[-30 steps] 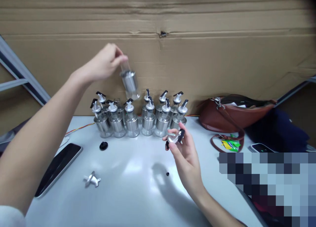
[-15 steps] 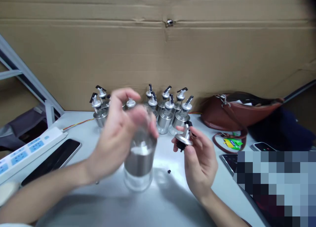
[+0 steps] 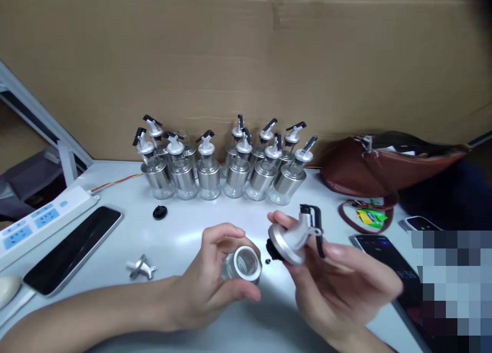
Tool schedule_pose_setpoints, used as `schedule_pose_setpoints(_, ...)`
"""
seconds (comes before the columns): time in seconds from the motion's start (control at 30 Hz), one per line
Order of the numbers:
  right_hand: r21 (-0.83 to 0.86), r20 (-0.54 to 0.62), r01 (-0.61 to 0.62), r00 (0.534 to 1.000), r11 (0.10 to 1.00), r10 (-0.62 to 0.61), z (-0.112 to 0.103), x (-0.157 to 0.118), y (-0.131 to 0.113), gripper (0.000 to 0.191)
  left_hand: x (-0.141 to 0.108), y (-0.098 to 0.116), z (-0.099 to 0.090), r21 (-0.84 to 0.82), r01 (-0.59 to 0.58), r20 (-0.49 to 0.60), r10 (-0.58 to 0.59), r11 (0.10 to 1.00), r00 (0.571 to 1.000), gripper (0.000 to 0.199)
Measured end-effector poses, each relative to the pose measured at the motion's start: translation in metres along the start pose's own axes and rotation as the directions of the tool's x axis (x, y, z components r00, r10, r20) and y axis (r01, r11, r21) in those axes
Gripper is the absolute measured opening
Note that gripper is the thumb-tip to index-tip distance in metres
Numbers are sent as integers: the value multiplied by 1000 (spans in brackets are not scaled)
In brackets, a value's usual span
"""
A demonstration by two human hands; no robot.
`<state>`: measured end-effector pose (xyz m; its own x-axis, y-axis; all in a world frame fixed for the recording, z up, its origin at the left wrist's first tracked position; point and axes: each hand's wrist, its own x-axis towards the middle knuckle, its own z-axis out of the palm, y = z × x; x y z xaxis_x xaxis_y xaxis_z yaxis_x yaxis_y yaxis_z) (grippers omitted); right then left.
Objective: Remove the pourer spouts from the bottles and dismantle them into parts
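Note:
My left hand is wrapped round a glass bottle, whose uncapped mouth tilts toward the camera. Between the fingers of my right hand is a silver pourer top with a black lever and a black stopper pointing left, close to the bottle mouth but apart from it. A tiny black piece lies on the table between the hands. Further left are a loose silver spout part and a black stopper.
Several capped bottles stand along the cardboard wall. At left lie a phone, a power strip and a white object. On the right are a brown bag, a green-yellow packet and another phone.
My left hand has shifted lower on the bottle, and the bottle's mouth now tips toward the camera. My right hand has turned the pourer top so its stopper points left.

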<state>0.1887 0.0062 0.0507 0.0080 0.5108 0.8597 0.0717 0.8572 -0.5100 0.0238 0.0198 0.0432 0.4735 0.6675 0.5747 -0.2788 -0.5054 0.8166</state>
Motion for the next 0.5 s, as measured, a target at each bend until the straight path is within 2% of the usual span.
schedule_pose_setpoints(0.1, -58, 50, -24, 998, 998, 27, -2, -4, -7, 66, 2, 0, -2, 11, -23, 8, 23, 1000, 1000, 47)
schedule_pose_setpoints(0.17, -123, 94, -73, 992, 990, 85, -4, -7, -9, 69, 1, -2, -4, 47, -47, 55, 45, 998, 997, 55)
schedule_pose_setpoints(0.27, -197, 199, -110, 969, 974, 150, -9, -7, -12, 72, -2, -9, -7, 130, -156, 124, 140, 979, 982, 66)
schedule_pose_setpoints(0.4, -149, 288, -21, 956, 989, 64, -10, -3, -10, 76, -1, -18, -8, 204, -304, 139, 279, 931, 950, 77)
schedule_pose_setpoints(0.5, -92, 290, 49, 957, 995, -21, -5, 0, -6, 71, 1, -18, -9, 234, -370, 177, 334, 899, 926, 74)
